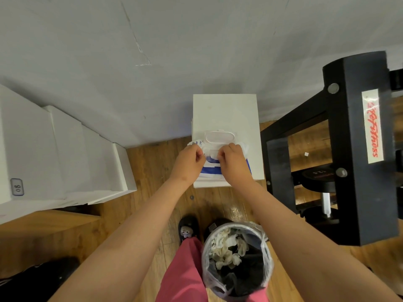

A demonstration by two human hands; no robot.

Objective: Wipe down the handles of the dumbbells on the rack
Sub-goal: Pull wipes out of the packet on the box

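I stand on the wooden floor (pixel 152 171) and look down at my two arms. Both reach out to a wet wipe pack (pixel 226 168) that lies on top of a white box (pixel 224 110) by the grey wall. The pack is white and blue, and its flip lid (pixel 220 136) stands open.

My left hand (pixel 189 159) has its fingers curled tight and pinches the left side of the pack. My right hand (pixel 232 159) is curled too and pinches the pack right at the opening. A bit of white wipe (pixel 212 152) shows between my hands. I cannot tell if my right fingers have hold of it.

The black dumbbell rack (pixel 353 149) stands to my right, just beside the white box, with red letters on a white sticker. Low down in it lies one black dumbbell (pixel 318 177) with a shiny handle (pixel 326 202) — well apart from both hands.

Close to my legs is a small bin (pixel 205 253) with a clear bag in it and crumpled used wipes (pixel 226 247) inside. I wear pink trousers (pixel 187 269) and a black slipper (pixel 188 229). White cabinets (pixel 54 149) stand on my left.
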